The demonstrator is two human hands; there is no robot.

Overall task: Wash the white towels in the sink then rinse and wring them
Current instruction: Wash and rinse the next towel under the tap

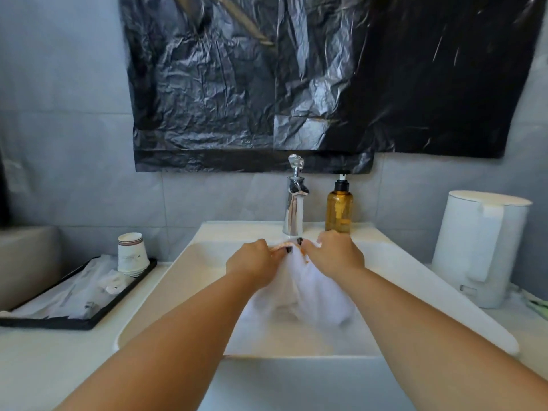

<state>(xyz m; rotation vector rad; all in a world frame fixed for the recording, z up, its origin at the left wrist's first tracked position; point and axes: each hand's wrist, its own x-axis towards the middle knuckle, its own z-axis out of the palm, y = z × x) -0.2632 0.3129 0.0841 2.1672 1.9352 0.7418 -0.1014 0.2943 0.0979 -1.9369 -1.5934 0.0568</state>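
Note:
A white towel (299, 289) hangs bunched over the white sink basin (166, 295), its lower part down in the basin. My left hand (252, 264) grips the towel's top edge from the left. My right hand (333, 255) grips the same edge from the right, fingers curled round the cloth. Both hands hold the towel just under the spout of the chrome tap (293, 203), from which water runs down onto the cloth.
An amber pump bottle (339, 207) stands right of the tap. A black tray (74, 318) with wrapped items and stacked paper cups (132, 253) sits on the counter at left. A white kettle-like container (480, 247) stands at right. Black plastic sheeting (296, 78) covers the wall above.

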